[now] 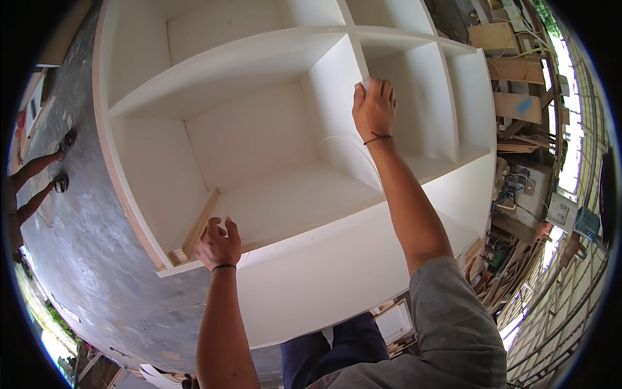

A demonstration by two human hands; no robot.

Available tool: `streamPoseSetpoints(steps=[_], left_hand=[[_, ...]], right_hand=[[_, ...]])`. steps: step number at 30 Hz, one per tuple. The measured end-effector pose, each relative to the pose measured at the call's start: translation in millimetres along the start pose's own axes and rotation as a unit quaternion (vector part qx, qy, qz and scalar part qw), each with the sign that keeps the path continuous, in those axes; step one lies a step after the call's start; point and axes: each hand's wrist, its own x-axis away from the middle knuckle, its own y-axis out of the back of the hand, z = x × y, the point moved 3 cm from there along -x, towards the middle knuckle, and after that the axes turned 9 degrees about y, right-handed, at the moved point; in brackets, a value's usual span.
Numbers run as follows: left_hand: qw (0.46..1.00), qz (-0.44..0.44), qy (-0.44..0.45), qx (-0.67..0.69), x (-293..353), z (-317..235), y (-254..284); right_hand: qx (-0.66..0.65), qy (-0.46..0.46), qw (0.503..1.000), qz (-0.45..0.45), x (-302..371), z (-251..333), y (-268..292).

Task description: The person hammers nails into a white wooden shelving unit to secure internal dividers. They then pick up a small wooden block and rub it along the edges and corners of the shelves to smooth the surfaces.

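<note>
A large white cabinet (278,249) with several compartments lies in front of me. My right hand (374,109) is closed at the front edge of an upright divider (353,55), around something small and pale that its fingers mostly hide. Below that hand, a thin white strip (353,144) curves out from the divider into the large compartment. My left hand (219,244) rests near the cabinet's near left edge, fingers loosely bent and thumb apart, apparently holding nothing. Beside it, a narrow wooden strip (202,220) lies in the compartment's corner.
A grey, blotchy floor (123,220) stretches along the left, where another person's legs (39,168) and sandals show. Wooden boards (518,107) and offcuts are stacked at the right, near a machine (515,185) and a grey box (562,211).
</note>
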Motion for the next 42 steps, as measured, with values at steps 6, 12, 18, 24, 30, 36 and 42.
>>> streamPoseSetpoints(steps=[6,12,18,24,30,36,42], left_hand=[[1.000,-0.007,-0.002,-0.007,1,-1,-1],[1.000,0.002,0.001,-0.005,0,0,-2],[1.000,-0.001,0.006,-0.010,0,0,-2],[1.000,0.003,0.008,-0.011,0,-1,-2],[1.000,-0.005,-0.003,-0.009,0,1,-2],[1.000,0.004,0.005,-0.003,-1,2,-2],[1.000,0.000,-0.009,-0.009,0,3,-3]], right_hand=[[0.002,-0.021,1.000,-0.004,-13,-2,-12],[-0.002,0.009,1.000,-0.024,-18,-5,-17],[-0.021,0.030,0.999,-0.022,-33,-7,-22],[-0.012,0.030,0.999,-0.023,-46,-10,-34],[0.011,0.034,0.999,-0.014,-66,-11,-46],[0.019,0.050,0.999,-0.012,-98,-9,-57],[0.030,0.068,0.997,0.009,-121,-25,-78]])
